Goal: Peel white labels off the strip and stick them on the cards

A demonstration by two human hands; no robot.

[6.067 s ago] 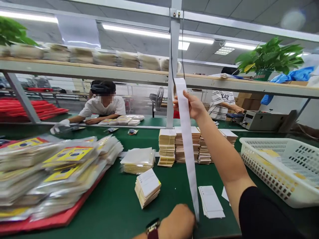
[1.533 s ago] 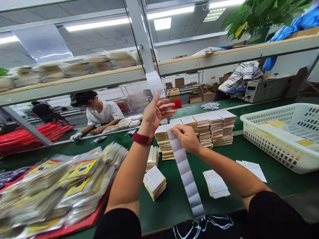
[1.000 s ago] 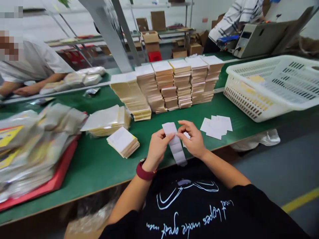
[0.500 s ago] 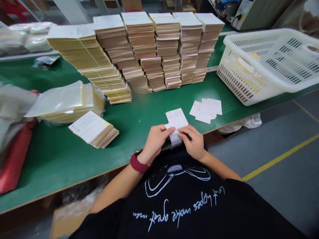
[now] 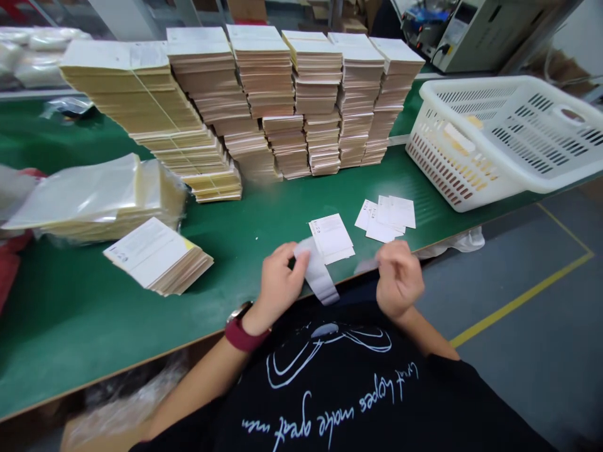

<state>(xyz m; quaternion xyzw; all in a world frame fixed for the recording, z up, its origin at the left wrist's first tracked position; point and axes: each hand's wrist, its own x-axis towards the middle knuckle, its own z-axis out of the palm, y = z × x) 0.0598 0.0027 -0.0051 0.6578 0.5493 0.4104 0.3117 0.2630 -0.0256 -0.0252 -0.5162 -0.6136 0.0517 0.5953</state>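
Observation:
My left hand (image 5: 277,284) pinches the top end of a white label strip (image 5: 319,281) at the near edge of the green table (image 5: 75,326). The strip hangs down over the edge toward my black shirt. My right hand (image 5: 399,277), blurred by motion, has pulled away to the right. Its fingers are curled on a small pale label (image 5: 366,266). Just beyond my hands lies a small stack of white printed cards (image 5: 331,236). A looser pile of the same cards (image 5: 387,212) lies to its right.
Tall stacks of tan cards (image 5: 264,94) line the back of the table. A white plastic basket (image 5: 499,132) stands at the right. A stack of leaflets (image 5: 157,254) and a pile of clear bags (image 5: 94,198) lie at the left. A grey machine (image 5: 475,31) stands behind.
The strip was stretched overhead, then brought down to the table edge as my view dropped. In the last half second my right hand pulled away to the right with a label.

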